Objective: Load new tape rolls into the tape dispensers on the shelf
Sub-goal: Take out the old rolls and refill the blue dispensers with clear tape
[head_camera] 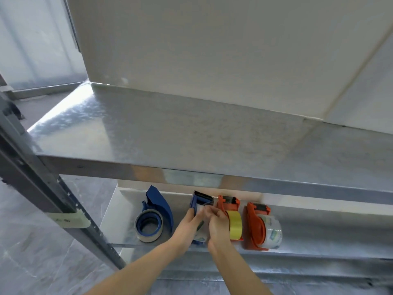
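Several tape dispensers stand in a row on the lower metal shelf [119, 222]. At the left is a blue dispenser [158, 206] with a roll [148, 225] on it. My left hand [189, 225] grips the second blue dispenser [198, 201], which carries a clear tape roll [201, 236]. My right hand [219, 224] pinches the clear tape end near its roller. To the right stand an orange dispenser with a yellow roll [235, 224] and an orange dispenser with a clear printed roll [270, 231].
An upper metal shelf [191, 141] juts out above the dispensers and hides their far ends. A grey upright post [63, 201] with a strip of masking tape [70, 219] stands at the left. White wall panels rise behind. The floor is grey.
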A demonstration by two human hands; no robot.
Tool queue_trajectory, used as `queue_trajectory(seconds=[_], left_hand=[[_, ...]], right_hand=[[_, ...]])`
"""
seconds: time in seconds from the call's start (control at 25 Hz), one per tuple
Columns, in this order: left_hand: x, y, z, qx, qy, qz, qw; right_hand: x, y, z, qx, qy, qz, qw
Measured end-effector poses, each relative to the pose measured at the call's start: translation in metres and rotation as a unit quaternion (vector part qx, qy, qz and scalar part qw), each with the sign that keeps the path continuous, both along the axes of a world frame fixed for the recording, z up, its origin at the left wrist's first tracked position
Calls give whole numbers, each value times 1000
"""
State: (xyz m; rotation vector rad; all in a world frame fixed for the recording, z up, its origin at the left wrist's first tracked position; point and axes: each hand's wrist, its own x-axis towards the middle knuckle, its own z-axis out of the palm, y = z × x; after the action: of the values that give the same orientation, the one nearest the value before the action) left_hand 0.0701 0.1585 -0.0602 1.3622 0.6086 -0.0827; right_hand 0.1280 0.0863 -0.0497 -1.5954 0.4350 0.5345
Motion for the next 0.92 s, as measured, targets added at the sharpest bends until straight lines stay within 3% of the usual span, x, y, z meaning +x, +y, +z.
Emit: queue_trajectory(seconds=[0.08,0.2,0.32,0.56,0.92], left_hand=[[-6,6,5,31,-28,-13,999],[-19,15,10,47,-52,-18,997],[-30,15,15,68,-53,-28,996],[-56,8,17,48,-108,-67,991],[-53,-4,19,26,-128,-21,991]], right_hand=[[-5,4,1,-7,-35,4,999],[-9,2,-3,-84,-175,67,979],[-19,-1,8,-130,-231,108,958],[-12,-8,20,-66,-202,7,977],[-1,-22,32,-212,-321,63,921]])
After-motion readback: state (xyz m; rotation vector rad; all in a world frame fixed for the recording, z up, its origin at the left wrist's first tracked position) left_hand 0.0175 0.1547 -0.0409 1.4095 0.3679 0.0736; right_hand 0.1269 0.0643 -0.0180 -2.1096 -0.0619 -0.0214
